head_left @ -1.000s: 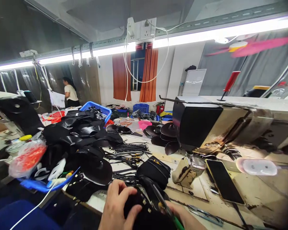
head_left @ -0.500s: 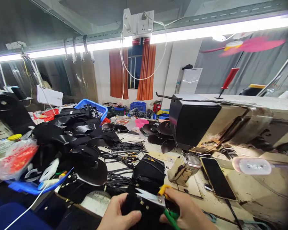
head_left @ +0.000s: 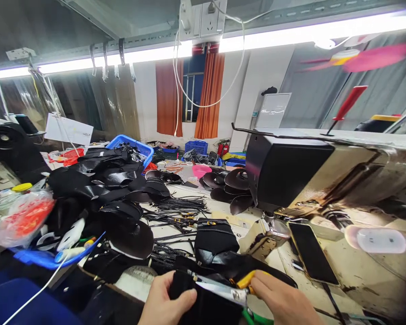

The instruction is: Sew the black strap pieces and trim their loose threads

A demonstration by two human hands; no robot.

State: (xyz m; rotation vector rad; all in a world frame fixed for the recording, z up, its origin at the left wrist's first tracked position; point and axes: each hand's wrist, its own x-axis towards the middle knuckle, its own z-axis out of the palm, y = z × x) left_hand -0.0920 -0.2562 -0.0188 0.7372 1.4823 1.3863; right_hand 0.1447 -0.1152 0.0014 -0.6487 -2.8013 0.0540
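Low in the head view, my left hand pinches a piece of black fabric between thumb and fingers. My right hand grips a pair of scissors with one yellow and one green handle. The blades lie along the upper edge of the fabric, tips pointing left toward my left hand. Just beyond lies a stitched black piece with braided trim and a small gold-coloured buckle. Thin black braided straps are spread on the table behind my left hand.
A sewing machine stands at the right, with a phone on its bed. Dark curved pieces lie beside the machine head. Black pieces are heaped at the left, near a blue basket and a blue tray.
The scissors have gone from visibly parted blades to nearly closed ones along the fabric edge. My right hand has shifted slightly right, and the camera view has turned a little.
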